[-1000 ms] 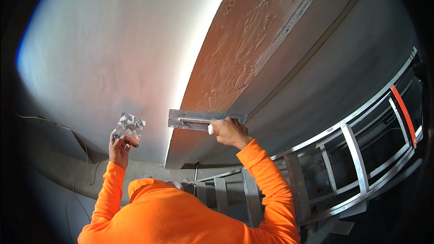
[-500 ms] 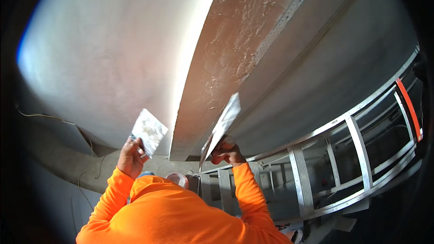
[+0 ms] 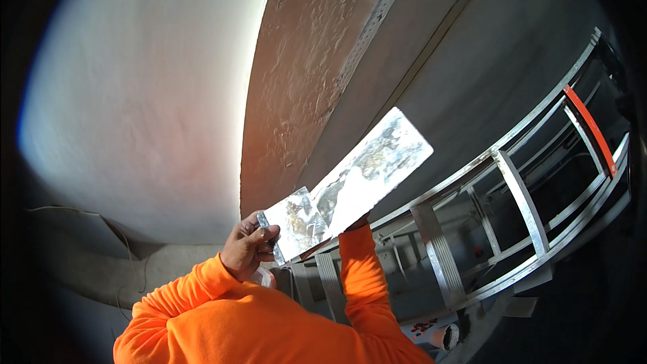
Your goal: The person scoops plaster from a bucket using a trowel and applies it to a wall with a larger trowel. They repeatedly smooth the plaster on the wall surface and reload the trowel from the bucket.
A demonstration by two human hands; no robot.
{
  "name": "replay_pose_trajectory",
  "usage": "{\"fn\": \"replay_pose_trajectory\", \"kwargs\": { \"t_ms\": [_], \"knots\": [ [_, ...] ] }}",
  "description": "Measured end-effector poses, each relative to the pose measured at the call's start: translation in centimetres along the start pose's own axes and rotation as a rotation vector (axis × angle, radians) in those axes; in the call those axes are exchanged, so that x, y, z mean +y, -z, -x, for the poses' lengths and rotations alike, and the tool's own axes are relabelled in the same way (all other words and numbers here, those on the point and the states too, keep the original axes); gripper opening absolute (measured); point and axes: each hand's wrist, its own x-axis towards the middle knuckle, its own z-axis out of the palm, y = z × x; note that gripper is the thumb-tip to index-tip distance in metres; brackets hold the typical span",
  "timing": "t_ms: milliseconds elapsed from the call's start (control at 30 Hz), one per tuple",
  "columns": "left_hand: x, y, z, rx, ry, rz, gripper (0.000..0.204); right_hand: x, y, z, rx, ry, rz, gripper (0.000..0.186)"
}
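My left hand (image 3: 248,246) grips a wide taping knife (image 3: 291,219) by its back edge, its pale blade smeared with plaster. The blade lies against the lower end of a long rectangular plastering trowel (image 3: 387,152), whose bright face carries grey and white smears. From beneath, my right hand (image 3: 357,223) holds the trowel; the plate hides most of the fingers and the handle. Behind the tools rises a brownish wall strip (image 3: 296,74) with rough, patchy plaster, bordered by a perforated corner bead (image 3: 374,23).
A metal ladder (image 3: 519,195) with an orange-red piece stands to the right. Smooth pale wall (image 3: 141,108) spreads over the left. A round tub (image 3: 264,276) sits below my left wrist, and a cable (image 3: 67,209) runs along the lower left. Another container (image 3: 446,337) is at lower right.
The two tools, apart before, have come together. My left hand moved right with the taping knife, and the trowel turned from nearly edge-on to show its broad face.
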Motion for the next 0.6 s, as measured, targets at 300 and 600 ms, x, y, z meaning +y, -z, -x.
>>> {"fn": "replay_pose_trajectory", "kwargs": {
  "t_ms": [300,600],
  "knots": [
    [3.6,-3.3,-0.2,-0.083,-0.074,0.055,0.017,1.0,0.6,0.5,-0.287,-0.451,-0.119,0.060],
    [7.5,-2.0,-1.8,-0.103,-0.315,0.039,0.022,3.9,2.3,3.3,-0.305,-0.300,-0.290,0.060]
  ]
}}
